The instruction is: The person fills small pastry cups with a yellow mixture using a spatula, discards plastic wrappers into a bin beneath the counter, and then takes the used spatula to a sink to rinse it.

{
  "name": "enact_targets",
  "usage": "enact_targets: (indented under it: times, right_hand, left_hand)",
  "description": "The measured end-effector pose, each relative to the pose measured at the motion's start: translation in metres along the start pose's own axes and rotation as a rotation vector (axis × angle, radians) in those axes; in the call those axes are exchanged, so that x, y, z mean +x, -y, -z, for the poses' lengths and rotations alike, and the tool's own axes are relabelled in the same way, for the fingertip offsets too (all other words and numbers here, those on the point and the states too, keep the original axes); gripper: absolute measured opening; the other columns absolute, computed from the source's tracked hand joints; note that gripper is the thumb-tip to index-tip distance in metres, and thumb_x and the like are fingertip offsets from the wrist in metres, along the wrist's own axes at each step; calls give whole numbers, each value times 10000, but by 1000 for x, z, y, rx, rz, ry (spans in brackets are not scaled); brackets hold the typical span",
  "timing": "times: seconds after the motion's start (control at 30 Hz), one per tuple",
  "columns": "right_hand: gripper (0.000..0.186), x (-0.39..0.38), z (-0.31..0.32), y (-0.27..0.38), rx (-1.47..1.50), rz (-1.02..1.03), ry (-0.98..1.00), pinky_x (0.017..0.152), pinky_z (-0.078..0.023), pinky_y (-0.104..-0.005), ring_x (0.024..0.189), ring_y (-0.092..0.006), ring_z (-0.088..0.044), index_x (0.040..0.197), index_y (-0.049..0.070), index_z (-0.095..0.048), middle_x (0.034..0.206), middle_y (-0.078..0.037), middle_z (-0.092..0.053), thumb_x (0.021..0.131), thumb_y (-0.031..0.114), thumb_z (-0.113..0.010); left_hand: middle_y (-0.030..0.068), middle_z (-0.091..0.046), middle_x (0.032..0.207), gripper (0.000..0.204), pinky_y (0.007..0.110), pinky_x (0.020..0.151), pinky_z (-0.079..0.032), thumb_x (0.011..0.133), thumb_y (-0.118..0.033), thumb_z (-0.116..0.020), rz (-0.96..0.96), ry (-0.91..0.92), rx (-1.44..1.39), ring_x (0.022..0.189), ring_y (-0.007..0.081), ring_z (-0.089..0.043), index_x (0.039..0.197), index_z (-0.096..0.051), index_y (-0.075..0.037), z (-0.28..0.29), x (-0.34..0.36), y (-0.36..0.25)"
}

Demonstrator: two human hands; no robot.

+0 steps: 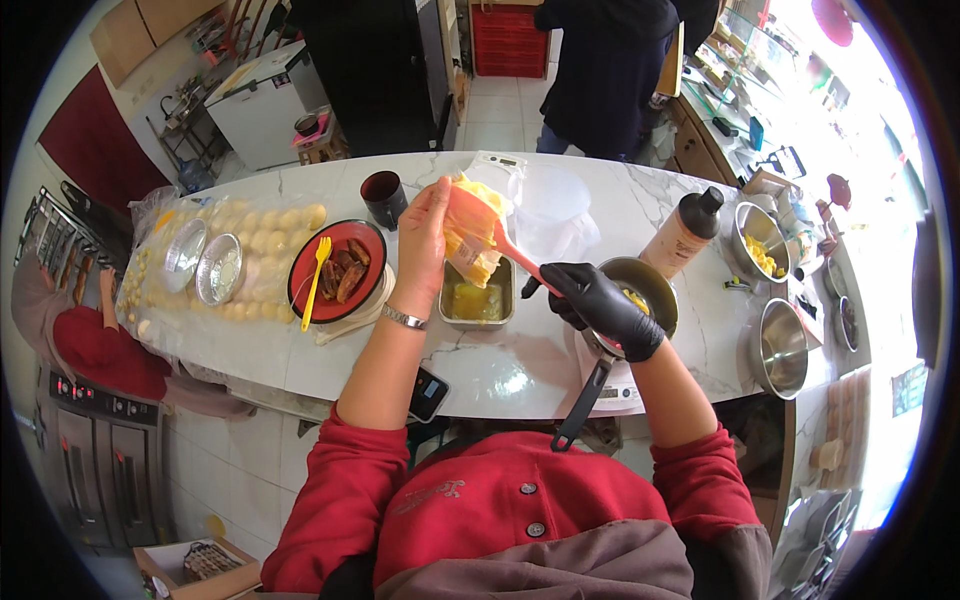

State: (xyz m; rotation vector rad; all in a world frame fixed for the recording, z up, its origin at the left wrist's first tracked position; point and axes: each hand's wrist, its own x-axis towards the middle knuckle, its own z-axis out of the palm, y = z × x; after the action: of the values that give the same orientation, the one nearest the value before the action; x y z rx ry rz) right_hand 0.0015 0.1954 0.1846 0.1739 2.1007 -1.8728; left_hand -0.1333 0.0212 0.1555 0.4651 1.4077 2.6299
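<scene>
A yellow-smeared wrapper (478, 264) is held up over the middle of the marble surface (478, 378) by the left hand (430, 225), its fingers closed on it. A pink spatula (522, 262) is gripped by the black-gloved right hand (612, 308), its blade laid against the wrapper. Below, a rectangular tin (475, 323) is noted. At the near edge, a white scale (618, 392) is partly covered by a saucepan (666, 305).

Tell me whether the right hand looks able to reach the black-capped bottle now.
Probably yes: the bottle stands just beyond the saucepan, with nothing visible blocking a reach over it. The right hand, gripping a pink spatula, would likely need to release it.
</scene>
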Motion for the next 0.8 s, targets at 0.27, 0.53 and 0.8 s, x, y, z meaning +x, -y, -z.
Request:
enact_targets:
  times: [0.27,0.53,0.8]
  right_hand:
    - [365,-3,-8,2,49,30,-74,433,-296,-202,477,-41,-331,994,54,-605,573,39,-381,922,350,-405]
    - [341,4,-7,2,-230,127,-134,438,-313,-213,485,-53,-352,943,50,-610,576,23,-395,912,333,-423]
    - [265,-4,-16,1,326,-79,43,410,-219,-186,475,-27,-278,944,60,-513,597,54,-350,920,312,-431]
  left_hand:
    - [15,-610,849,270,207,700,-427,834,-244,-612,-110,-77,87,736,59,-529,926,-617,10,1,2,-6]
    - [24,-625,786,283,198,689,-428,853,-250,-586,-115,3,250,721,59,-532,863,-643,27,-3,8,-18]
    - [48,-625,858,316,202,723,-428,883,-265,-538,-409,-221,290,778,63,-534,886,-610,43,-1,-3,7]
